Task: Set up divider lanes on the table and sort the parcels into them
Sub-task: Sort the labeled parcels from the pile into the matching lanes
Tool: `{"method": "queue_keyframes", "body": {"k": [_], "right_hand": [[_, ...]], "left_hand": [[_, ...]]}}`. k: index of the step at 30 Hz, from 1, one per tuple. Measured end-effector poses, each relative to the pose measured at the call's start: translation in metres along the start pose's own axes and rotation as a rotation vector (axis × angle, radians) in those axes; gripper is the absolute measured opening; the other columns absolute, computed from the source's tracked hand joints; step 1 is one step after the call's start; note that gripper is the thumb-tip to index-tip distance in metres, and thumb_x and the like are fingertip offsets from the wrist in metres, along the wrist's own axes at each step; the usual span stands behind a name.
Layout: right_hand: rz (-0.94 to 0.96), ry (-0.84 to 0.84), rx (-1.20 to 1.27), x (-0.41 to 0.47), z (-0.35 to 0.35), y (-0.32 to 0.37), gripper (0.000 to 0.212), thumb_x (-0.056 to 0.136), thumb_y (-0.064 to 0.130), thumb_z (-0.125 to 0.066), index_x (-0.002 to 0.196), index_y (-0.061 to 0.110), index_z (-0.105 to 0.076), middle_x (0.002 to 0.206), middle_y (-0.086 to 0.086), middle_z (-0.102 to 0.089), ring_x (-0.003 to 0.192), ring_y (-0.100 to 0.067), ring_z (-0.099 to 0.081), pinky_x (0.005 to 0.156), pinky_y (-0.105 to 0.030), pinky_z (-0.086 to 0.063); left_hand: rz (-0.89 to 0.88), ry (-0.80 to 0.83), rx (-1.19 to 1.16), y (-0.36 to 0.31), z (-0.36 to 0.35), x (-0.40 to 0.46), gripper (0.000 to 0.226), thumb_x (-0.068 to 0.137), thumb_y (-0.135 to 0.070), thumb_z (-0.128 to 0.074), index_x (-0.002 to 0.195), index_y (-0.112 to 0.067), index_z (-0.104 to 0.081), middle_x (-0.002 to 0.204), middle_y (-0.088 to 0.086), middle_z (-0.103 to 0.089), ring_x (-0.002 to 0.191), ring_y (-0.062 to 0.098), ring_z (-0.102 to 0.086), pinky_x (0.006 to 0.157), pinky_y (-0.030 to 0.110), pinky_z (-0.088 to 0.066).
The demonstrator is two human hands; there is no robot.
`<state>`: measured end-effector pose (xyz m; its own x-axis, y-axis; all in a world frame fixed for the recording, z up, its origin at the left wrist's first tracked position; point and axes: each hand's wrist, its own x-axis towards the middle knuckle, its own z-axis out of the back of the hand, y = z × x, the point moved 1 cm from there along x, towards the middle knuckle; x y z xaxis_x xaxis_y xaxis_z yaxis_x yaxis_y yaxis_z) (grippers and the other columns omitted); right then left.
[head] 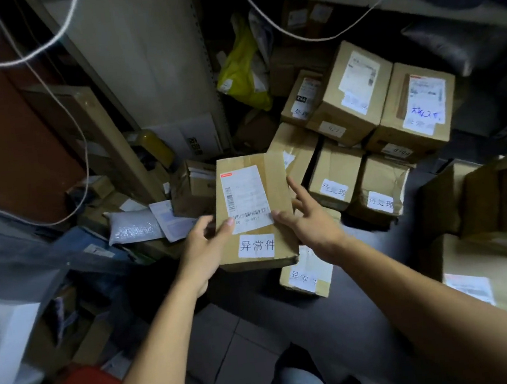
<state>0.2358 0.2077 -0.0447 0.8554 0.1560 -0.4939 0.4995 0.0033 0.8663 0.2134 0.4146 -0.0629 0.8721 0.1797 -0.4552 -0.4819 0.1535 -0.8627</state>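
Left hand (pixel 204 253) grips the box (pixel 253 213) at its near-left edge, thumb on top; right hand (pixel 307 220), fingers spread, touches its right edge. Stacked boxes (pixel 362 136) crowd far-right; open floor (pixel 364 274) lies near.

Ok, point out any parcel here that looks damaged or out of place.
The box marked 待处理, right of the held parcel, has a torn, crumpled top. The left hand grips the held parcel, whose bottom edge is ragged. A yellow bag lies slumped behind the stacked boxes.
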Motion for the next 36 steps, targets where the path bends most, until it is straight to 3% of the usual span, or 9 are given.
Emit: {"method": "queue_keyframes", "body": {"k": [6,10,15,18,21,28,33,36], "right_hand": [[0.128,-0.141,0.009,-0.052,0.052,0.002,0.07,0.092,0.017,-0.067,0.147,0.043,-0.033,0.131,0.006,-0.061,0.112,-0.012,-0.065,0.096,-0.037,-0.055],[0.167,-0.202,0.076,-0.103,0.089,-0.002,0.065,0.094,0.011,-0.063,0.145,0.039,-0.033,0.123,0.001,-0.066,0.1,-0.01,-0.07,0.078,-0.024,-0.058],[0.225,-0.289,0.074,-0.171,0.131,-0.008,0.065,0.094,0.01,-0.063,0.149,0.032,-0.035,0.125,-0.002,-0.067,0.106,-0.016,-0.07,0.091,-0.037,-0.057],[0.251,-0.321,0.072,-0.209,0.152,-0.009,0.064,0.094,0.014,-0.064,0.147,0.037,-0.037,0.127,-0.001,-0.066,0.109,-0.016,-0.068,0.096,-0.042,-0.055],[0.265,-0.332,0.08,-0.238,0.168,0.0,0.063,0.095,0.014,-0.062,0.147,0.038,-0.037,0.12,0.0,-0.069,0.103,-0.017,-0.071,0.087,-0.036,-0.059],[0.307,-0.409,0.051,-0.279,0.204,0.052,0.053,0.096,0.013,-0.061,0.138,0.041,-0.044,0.107,0.0,-0.075,0.091,-0.016,-0.074,0.071,-0.026,-0.059],[0.367,-0.502,-0.053,-0.312,0.245,0.103,0.052,0.096,0.016,-0.061,0.142,0.035,-0.046,0.102,0.004,-0.077,0.088,-0.015,-0.074,0.07,-0.026,-0.057],[0.412,-0.56,-0.068,-0.343,0.28,0.127,0.045,0.098,0.012,-0.057,0.138,0.032,-0.051,0.1,0.001,-0.077,0.088,-0.017,-0.074,0.073,-0.028,-0.058]], "left_hand": [[-0.035,0.109,-0.056,-0.03,-0.05,-0.04,0.022,0.089,-0.036,-0.068,0.105,-0.021,-0.062,0.098,-0.001,-0.075,0.09,0.019,-0.073,0.085,0.046,-0.058],[-0.055,0.189,-0.118,-0.047,-0.094,-0.08,0.021,0.09,-0.029,-0.068,0.105,-0.019,-0.058,0.099,0.004,-0.075,0.089,0.02,-0.073,0.07,0.034,-0.058],[-0.06,0.296,-0.156,-0.061,-0.136,-0.137,0.025,0.089,-0.026,-0.068,0.108,-0.017,-0.054,0.095,0.008,-0.076,0.081,0.021,-0.074,0.059,0.03,-0.057],[-0.069,0.342,-0.161,-0.068,-0.156,-0.167,0.029,0.089,-0.026,-0.069,0.111,-0.017,-0.052,0.097,0.009,-0.075,0.084,0.025,-0.074,0.068,0.039,-0.06],[-0.096,0.376,-0.157,-0.08,-0.171,-0.189,0.03,0.089,-0.027,-0.069,0.111,-0.016,-0.052,0.098,0.009,-0.075,0.087,0.026,-0.074,0.079,0.045,-0.059],[-0.16,0.448,-0.155,-0.134,-0.203,-0.21,0.03,0.088,-0.031,-0.07,0.107,-0.016,-0.052,0.1,0.007,-0.074,0.087,0.024,-0.073,0.077,0.043,-0.058],[-0.23,0.542,-0.138,-0.188,-0.243,-0.226,0.037,0.088,-0.037,-0.068,0.114,-0.018,-0.05,0.105,0.006,-0.073,0.092,0.021,-0.073,0.084,0.045,-0.057],[-0.275,0.609,-0.128,-0.218,-0.281,-0.244,0.032,0.09,-0.038,-0.066,0.111,-0.021,-0.048,0.103,0.007,-0.073,0.09,0.022,-0.073,0.072,0.04,-0.059]]}}
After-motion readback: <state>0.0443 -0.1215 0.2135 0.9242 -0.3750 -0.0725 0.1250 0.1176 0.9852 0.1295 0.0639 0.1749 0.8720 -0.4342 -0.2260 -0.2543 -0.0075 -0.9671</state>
